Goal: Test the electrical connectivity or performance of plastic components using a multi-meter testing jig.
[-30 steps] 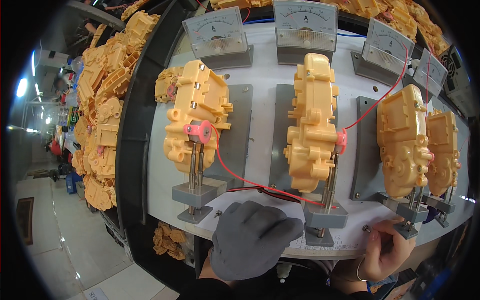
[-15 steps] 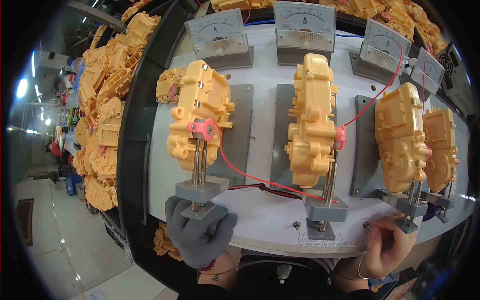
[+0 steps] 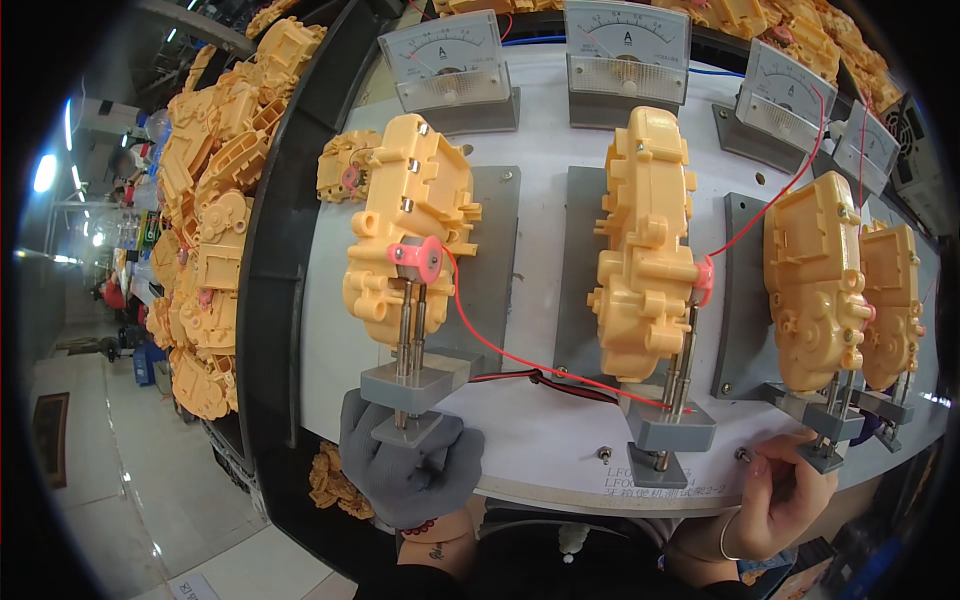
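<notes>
My left hand [image 3: 412,465], in a grey glove, is closed with curled fingers beside the small lower grey plate [image 3: 408,430] of the leftmost test stand; what it grips is hidden. Above it, a yellow plastic gearbox housing [image 3: 410,190] with a pink-capped motor [image 3: 418,260] stands upright against two metal probe pins [image 3: 412,330]. My bare right hand [image 3: 785,490] is closed, its thumb and fingertips at a small metal toggle switch [image 3: 743,455] on the board's front edge. A second toggle switch [image 3: 604,455] stands apart to its left.
More gearbox housings stand upright on stands at the middle [image 3: 645,240] and right [image 3: 815,280]. Behind them are several analog meters [image 3: 627,65]. A red wire [image 3: 480,335] crosses the white board [image 3: 540,440]. Piled yellow housings [image 3: 215,220] lie beyond the black rim [image 3: 275,250] at left.
The whole scene sits slightly farther right in the picture. My hands keep nearly the same places at the left stand and the toggle switch.
</notes>
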